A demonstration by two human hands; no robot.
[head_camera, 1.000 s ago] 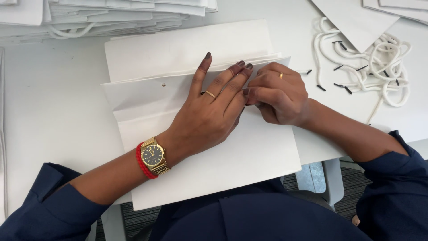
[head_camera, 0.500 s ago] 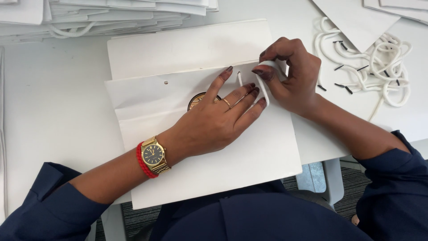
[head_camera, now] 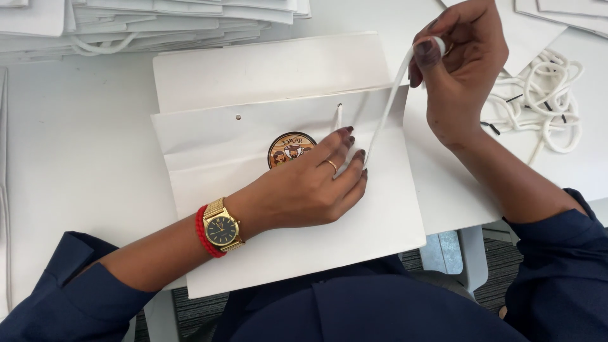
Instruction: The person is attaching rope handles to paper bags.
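The left hand [head_camera: 304,190] pressed flat, fingers released, on the paper bag [head_camera: 253,145]. Above the bag, the right hand [head_camera: 462,69] pinched a white cord [head_camera: 386,107], pulled taut.

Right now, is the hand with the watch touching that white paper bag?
Touching. The head view shows the left hand lying flat on the white paper bag, fingertips pressed down beside the cord.

The left hand [head_camera: 310,190] is lying flat on a white paper bag [head_camera: 253,152], fingertips [head_camera: 356,158] pressing beside the cord's lower end, while the right hand [head_camera: 462,69] is pinching the white cord [head_camera: 387,107] taut above those fingers, a cord pile [head_camera: 544,101] lying just beyond.
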